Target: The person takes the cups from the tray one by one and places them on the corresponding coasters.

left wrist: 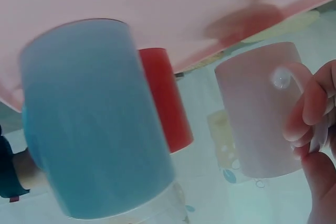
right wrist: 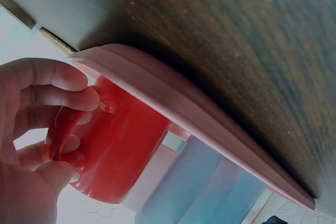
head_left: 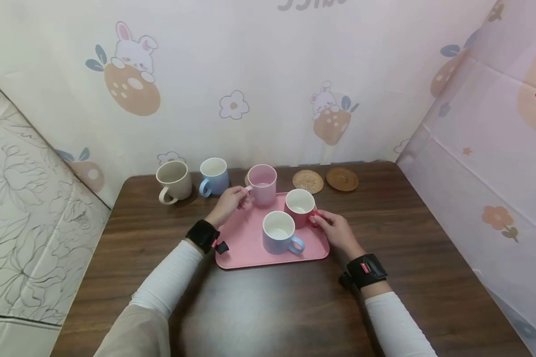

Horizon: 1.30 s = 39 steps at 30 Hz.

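Cartoon-printed curtains surround a dark wooden table (head_left: 429,277) bearing a pink tray (head_left: 245,248). On the tray stand a pink mug (head_left: 262,184), a red mug (head_left: 300,208) and a blue mug (head_left: 278,233). At the tray's far edge, the left hand (head_left: 229,202) pinches the pink mug's handle. The right hand (head_left: 338,230) grips the red mug's handle. Behind the tray sit a beige mug (head_left: 174,180), a light blue mug (head_left: 214,176) and two coasters (head_left: 325,180).

Soft, even light fills the head view, with a pale sheen on the near counter (head_left: 268,307) and faint shadows. Straight lines bow toward its edges. Both wrist views are close, soft and partly blurred.
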Available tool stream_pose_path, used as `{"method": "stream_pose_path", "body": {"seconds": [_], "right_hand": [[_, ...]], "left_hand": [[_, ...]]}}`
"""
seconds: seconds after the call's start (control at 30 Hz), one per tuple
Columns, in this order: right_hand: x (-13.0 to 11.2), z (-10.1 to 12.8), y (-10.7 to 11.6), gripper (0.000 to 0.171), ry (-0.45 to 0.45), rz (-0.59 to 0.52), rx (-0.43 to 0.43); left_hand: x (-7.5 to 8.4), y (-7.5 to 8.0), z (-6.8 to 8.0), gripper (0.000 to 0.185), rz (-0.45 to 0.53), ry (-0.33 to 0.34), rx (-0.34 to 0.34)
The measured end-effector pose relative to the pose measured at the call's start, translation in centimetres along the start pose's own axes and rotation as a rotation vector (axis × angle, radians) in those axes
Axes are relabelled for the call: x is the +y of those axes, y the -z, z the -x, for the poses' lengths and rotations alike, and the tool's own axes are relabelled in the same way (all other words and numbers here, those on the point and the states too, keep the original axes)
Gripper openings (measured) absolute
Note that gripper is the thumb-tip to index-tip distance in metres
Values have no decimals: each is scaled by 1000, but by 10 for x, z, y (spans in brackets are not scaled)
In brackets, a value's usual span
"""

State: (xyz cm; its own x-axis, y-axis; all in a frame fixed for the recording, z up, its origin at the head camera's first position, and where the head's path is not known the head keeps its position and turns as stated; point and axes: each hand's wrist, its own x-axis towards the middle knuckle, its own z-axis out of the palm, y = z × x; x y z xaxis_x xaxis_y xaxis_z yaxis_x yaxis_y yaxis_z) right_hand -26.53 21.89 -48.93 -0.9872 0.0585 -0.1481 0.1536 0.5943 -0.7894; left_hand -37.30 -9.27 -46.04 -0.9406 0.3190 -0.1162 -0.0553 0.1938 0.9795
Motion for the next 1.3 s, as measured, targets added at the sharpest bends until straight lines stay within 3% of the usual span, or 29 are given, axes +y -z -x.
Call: {"method": "stream_pose_path", "body": {"seconds": [0.23,0.43,0.67,0.8,1.3], "right_hand": [[4,1,-2,48,-20,-27,5],[3,6,-6,44,-13,-58,2],[5,9,-8,46,-41,-86,-7],[5,7,-5,44,-35,-95,14],[5,7,-5,44,-37,-93,10]], "left_hand": [[9,2,-20,30,16,-16,30],[8,3,-36,32,88,16,62],[2,-1,-48,30,64,88,84],[3,-4,-57,29,70,88,99],[-5,-2,-68,31,62,114,98]]}}
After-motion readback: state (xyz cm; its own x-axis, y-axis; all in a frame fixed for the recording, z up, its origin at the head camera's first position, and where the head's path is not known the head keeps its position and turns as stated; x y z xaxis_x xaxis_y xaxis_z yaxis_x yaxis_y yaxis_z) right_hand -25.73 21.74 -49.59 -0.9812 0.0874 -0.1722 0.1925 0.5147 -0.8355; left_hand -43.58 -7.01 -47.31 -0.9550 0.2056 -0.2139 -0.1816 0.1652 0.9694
